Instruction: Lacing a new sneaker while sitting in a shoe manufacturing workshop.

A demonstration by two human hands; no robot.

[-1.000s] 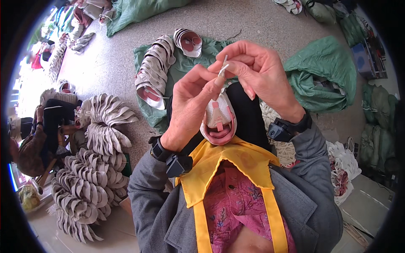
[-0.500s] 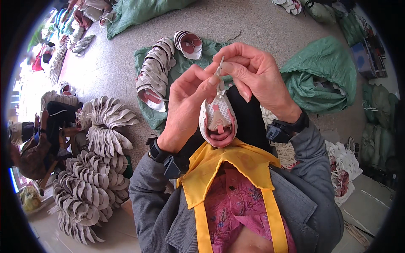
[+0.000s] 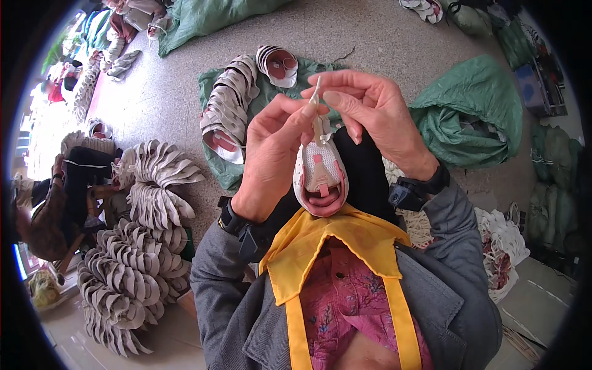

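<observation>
A white and pink shoe upper [image 3: 320,161] rests on my lap, its pink-lined opening toward me. A white shoelace [image 3: 317,98] rises from its far end, twisted into a narrow upright tip. My left hand [image 3: 271,154] pinches the lace between thumb and forefinger. Beside it, my right hand [image 3: 379,120] has its fingers stretched behind the lace tip, with the thumb a little apart on the right side. Its remaining fingers curl below and hold nothing that I can see.
Beyond my hands, a row of nested shoe uppers [image 3: 231,98] and a striped upper [image 3: 277,65] lie on green sheeting. A green sack [image 3: 472,114] stands right. Stacked pale shoe parts [image 3: 132,265] fill the left. White laces [image 3: 416,227] lie by my right elbow.
My right thumb has come away from the lace, and the right fingers have shifted slightly left and down. More of the twisted lace shows. My left hand keeps its pinch.
</observation>
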